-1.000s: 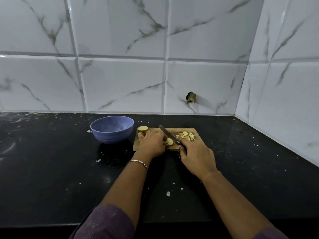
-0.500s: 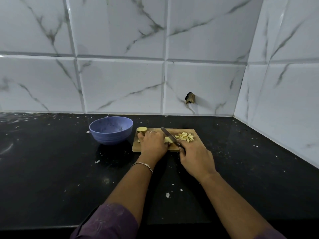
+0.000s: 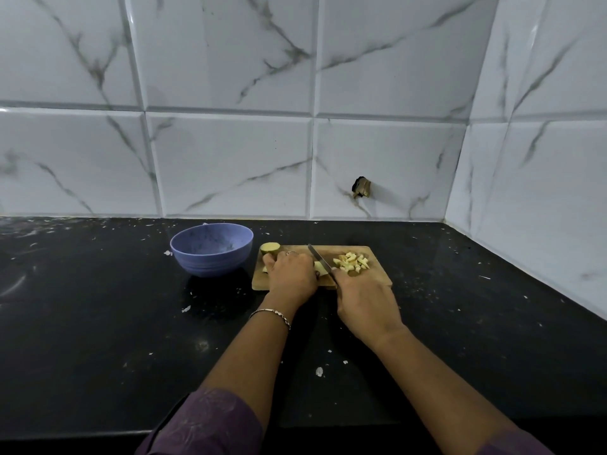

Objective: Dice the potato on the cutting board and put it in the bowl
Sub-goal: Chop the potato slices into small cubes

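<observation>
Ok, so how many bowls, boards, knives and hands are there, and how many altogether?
Bowl: 1
Cutting board: 1
Knife: 1
Hands: 2, the left hand holding the potato, the right hand holding the knife
Total: 5

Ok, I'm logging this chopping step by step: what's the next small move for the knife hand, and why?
Probably press the knife down through the potato piece. The right hand grips the knife, blade angled over the piece that the left hand holds on the cutting board. A diced pile lies right of the blade, so this piece looks undiced as yet.
</observation>
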Demonstrator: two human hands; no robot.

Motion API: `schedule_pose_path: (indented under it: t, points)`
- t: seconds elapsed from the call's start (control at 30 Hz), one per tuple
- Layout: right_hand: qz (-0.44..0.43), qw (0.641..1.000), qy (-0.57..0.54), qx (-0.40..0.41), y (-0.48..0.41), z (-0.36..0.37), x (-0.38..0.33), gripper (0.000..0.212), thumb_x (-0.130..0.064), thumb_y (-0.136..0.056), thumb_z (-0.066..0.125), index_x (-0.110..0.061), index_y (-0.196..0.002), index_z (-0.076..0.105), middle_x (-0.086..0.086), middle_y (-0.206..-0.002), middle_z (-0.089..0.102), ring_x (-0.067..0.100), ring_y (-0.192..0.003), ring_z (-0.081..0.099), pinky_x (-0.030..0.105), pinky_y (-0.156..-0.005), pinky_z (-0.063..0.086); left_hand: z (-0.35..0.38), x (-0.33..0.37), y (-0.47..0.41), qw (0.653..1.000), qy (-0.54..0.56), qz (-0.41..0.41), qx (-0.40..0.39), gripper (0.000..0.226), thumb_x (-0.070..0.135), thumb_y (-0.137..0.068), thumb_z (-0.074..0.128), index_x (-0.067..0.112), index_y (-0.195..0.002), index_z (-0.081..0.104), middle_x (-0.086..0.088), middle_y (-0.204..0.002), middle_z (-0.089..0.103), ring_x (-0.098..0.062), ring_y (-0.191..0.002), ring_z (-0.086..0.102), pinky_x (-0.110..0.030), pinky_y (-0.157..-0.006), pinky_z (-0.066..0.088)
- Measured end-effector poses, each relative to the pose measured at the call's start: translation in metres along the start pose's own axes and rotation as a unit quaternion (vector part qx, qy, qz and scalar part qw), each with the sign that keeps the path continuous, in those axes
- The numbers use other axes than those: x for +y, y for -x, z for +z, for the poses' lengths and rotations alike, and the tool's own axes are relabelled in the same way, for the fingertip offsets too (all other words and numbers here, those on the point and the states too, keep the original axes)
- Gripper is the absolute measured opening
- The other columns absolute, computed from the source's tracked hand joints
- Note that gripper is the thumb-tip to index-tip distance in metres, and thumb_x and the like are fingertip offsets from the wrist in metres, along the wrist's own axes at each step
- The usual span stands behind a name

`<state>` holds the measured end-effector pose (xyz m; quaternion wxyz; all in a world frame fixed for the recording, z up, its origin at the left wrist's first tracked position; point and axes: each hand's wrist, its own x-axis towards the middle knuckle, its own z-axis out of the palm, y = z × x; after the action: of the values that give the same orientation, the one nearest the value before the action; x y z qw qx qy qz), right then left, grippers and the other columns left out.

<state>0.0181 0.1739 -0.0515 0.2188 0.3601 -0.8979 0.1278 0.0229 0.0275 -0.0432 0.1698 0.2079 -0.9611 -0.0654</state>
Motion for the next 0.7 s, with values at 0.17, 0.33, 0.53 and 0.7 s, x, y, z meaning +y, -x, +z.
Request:
schedule_pose_path:
  t: [0.17, 0.33, 0.53, 0.7]
  points:
    - [-0.018, 0.999, 0.024, -0.02, 0.0, -0.003, -0.003, 0.04, -0.013, -0.1, 0.047, -0.019, -0.14, 0.047, 0.0, -0.1, 0.068, 0.017, -0.088, 0.065, 0.033, -0.075, 0.056, -0.001, 0.001, 0.002, 1.0, -0.002, -0.002, 0.01, 0.018, 0.028, -0.095, 0.052, 0.02, -0.104, 0.065, -0.005, -0.116, 0.063, -0.025, -0.116, 0.051, -0.051, -0.107, 0.025]
    - [-0.016, 0.999, 0.04, -0.025, 0.0, -0.004, -0.007, 0.04, -0.01, -0.099, 0.046, -0.016, -0.139, 0.048, 0.001, -0.1, 0.069, 0.018, -0.088, 0.066, 0.033, -0.075, 0.057, 0.002, 0.001, 0.002, 1.0, -0.001, -0.015, 0.024, 0.017, 0.028, -0.095, 0.051, 0.021, -0.099, 0.066, -0.005, -0.111, 0.065, -0.025, -0.111, 0.053, -0.048, -0.104, 0.026]
    - [-0.011, 0.997, 0.063, -0.044, 0.003, -0.008, -0.017, 0.027, -0.011, -0.1, 0.045, -0.016, -0.125, 0.054, 0.003, -0.102, 0.067, 0.02, -0.091, 0.066, 0.033, -0.074, 0.056, 0.005, 0.002, 0.002, 1.0, -0.008, -0.017, 0.024, 0.023, 0.027, -0.096, 0.047, 0.017, -0.104, 0.067, -0.007, -0.118, 0.063, -0.027, -0.116, 0.051, -0.047, -0.105, 0.027]
    - [0.027, 0.998, 0.01, -0.058, 0.016, -0.015, -0.017, 0.043, -0.011, -0.099, 0.048, -0.018, -0.141, 0.043, 0.003, -0.116, 0.063, 0.02, -0.101, 0.063, 0.035, -0.081, 0.053, 0.006, -0.002, 0.007, 0.999, 0.005, 0.001, 0.045, 0.023, 0.028, -0.095, 0.05, 0.016, -0.103, 0.068, -0.007, -0.114, 0.065, -0.026, -0.113, 0.051, -0.047, -0.105, 0.035]
